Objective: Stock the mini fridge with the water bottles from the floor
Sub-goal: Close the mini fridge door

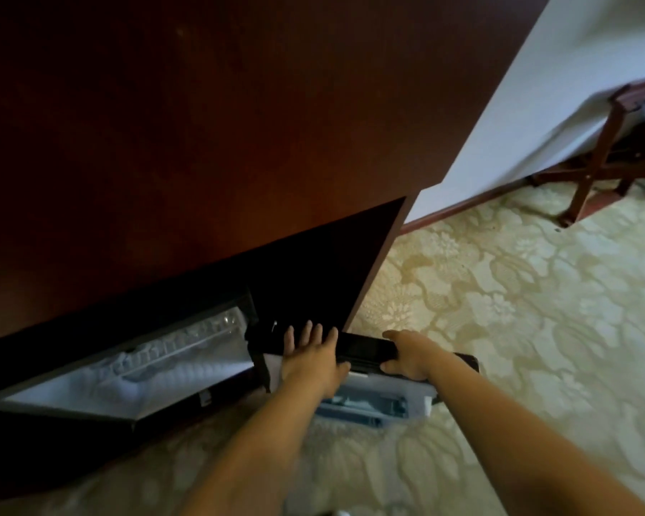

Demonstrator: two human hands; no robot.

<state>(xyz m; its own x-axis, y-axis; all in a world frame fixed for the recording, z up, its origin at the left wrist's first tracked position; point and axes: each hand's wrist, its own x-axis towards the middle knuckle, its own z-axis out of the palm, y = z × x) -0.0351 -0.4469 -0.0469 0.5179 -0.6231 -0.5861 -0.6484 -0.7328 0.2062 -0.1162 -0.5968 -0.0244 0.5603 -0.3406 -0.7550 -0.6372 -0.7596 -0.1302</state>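
A person leans over the mini fridge [146, 370] set low in a dark wood cabinet [164, 143], its lit interior to the left of both hands. The fridge door [365, 350] stands swung out over the patterned carpet [499, 310]. The right hand [406, 357] grips the door's top edge, fingers curled over it. The left hand [310, 359] rests flat on that edge, fingers straight and spread. Clear ridged shapes inside the fridge - possibly water bottles - are too blurred to confirm.

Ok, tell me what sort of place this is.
Probably a hotel room: a mini fridge set in a dark wood cabinet, a folding luggage rack by the wall, and floral carpet.
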